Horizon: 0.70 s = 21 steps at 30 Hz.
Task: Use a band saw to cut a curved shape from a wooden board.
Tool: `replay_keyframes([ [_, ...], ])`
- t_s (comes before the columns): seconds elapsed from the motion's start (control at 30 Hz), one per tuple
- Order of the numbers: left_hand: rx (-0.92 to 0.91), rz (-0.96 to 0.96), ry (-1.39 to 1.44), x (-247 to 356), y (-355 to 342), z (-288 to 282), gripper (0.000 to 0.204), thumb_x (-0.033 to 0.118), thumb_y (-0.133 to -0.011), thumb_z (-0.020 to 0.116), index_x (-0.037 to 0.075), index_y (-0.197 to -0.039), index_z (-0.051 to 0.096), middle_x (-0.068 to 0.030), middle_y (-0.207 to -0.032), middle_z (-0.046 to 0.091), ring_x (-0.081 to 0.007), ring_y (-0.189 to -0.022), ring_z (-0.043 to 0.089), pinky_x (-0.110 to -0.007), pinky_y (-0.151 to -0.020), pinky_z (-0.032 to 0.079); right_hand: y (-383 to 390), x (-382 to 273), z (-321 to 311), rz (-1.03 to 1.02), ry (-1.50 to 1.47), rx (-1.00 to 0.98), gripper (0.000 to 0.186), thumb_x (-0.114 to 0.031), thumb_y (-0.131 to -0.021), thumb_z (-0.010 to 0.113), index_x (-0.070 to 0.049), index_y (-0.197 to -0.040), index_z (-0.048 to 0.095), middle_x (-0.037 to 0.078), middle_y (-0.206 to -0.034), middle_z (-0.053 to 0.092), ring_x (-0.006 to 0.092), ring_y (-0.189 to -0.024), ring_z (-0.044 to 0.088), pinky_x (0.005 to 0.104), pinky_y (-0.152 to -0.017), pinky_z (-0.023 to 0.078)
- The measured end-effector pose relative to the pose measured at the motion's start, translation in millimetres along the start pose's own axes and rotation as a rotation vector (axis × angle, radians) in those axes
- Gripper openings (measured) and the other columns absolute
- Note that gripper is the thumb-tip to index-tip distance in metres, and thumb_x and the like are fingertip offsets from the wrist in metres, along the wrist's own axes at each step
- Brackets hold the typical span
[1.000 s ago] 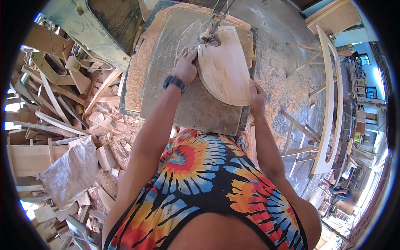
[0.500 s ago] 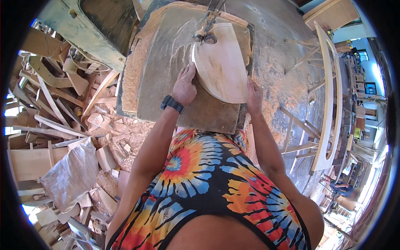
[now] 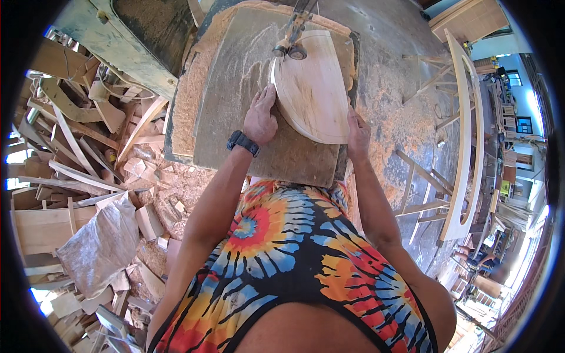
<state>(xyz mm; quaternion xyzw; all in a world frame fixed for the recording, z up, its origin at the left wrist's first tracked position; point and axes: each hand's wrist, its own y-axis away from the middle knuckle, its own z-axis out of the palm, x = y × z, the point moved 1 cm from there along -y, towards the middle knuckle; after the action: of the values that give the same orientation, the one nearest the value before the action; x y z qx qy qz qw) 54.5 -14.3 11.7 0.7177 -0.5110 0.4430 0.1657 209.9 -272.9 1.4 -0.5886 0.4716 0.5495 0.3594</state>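
A pale wooden board (image 3: pixel 312 97) with a curved left side and a pencil line lies on the dusty machine table (image 3: pixel 223 70), under roller guides (image 3: pixel 288 50) of what looks like a bandsaw. My left hand (image 3: pixel 260 117), below a black wristwatch, has its fingers together against the board's curved edge, just short of the rollers. At the board's lower right edge, my right hand (image 3: pixel 358 132) grips it with bent fingers. Sawdust lines the table's margins.
Wood offcuts (image 3: pixel 82 123) and a dusty plastic sheet (image 3: pixel 100 247) are heaped at left, beside the green machine body (image 3: pixel 123 35). A long curved wooden frame (image 3: pixel 456 135) stands on trestles at right. A person (image 3: pixel 482 265) is in the distant lower right.
My left hand has slid back along the curved edge toward my body, away from the rollers. The board has shifted only slightly, with my right hand still on it.
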Motion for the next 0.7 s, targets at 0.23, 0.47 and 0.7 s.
replay_keyframes([
  [0.23, 0.0, 0.009, -0.032, -8.0, 4.3, 5.1, 0.08, -0.009, -0.07, 0.046, -0.008, -0.15, 0.037, -0.0301, -0.151, 0.043, -0.0391, -0.147, 0.035, -0.044, -0.126, 0.022, 10.5, -11.0, 2.9, -0.078, 0.041, -0.018, 0.039, -0.03, -0.103, 0.062, 0.004, -0.12, 0.07, 0.006, -0.107, 0.072, 0.0107, -0.097, 0.061, 0.0283, -0.088, 0.049],
  [0.47, -0.026, 0.029, -0.047, -10.5, -2.8, 1.8, 0.08, -0.008, -0.071, 0.048, -0.009, -0.15, 0.037, -0.0295, -0.153, 0.042, -0.0381, -0.148, 0.034, -0.043, -0.127, 0.022, 9.8, -8.9, 8.6, 0.015, -0.016, 0.004, 0.038, -0.026, -0.105, 0.058, 0.007, -0.117, 0.069, 0.007, -0.106, 0.071, 0.0102, -0.092, 0.064, 0.0267, -0.082, 0.051],
  [0.7, -0.016, 0.029, 0.013, -11.2, -4.1, 1.1, 0.082, -0.008, -0.07, 0.046, -0.005, -0.152, 0.038, -0.026, -0.156, 0.04, -0.0393, -0.149, 0.032, -0.042, -0.125, 0.023, 8.8, -16.8, 9.6, 0.025, -0.017, -0.006, 0.04, -0.031, -0.102, 0.064, 0.004, -0.12, 0.071, 0.003, -0.103, 0.071, 0.0089, -0.094, 0.061, 0.0264, -0.085, 0.049],
])
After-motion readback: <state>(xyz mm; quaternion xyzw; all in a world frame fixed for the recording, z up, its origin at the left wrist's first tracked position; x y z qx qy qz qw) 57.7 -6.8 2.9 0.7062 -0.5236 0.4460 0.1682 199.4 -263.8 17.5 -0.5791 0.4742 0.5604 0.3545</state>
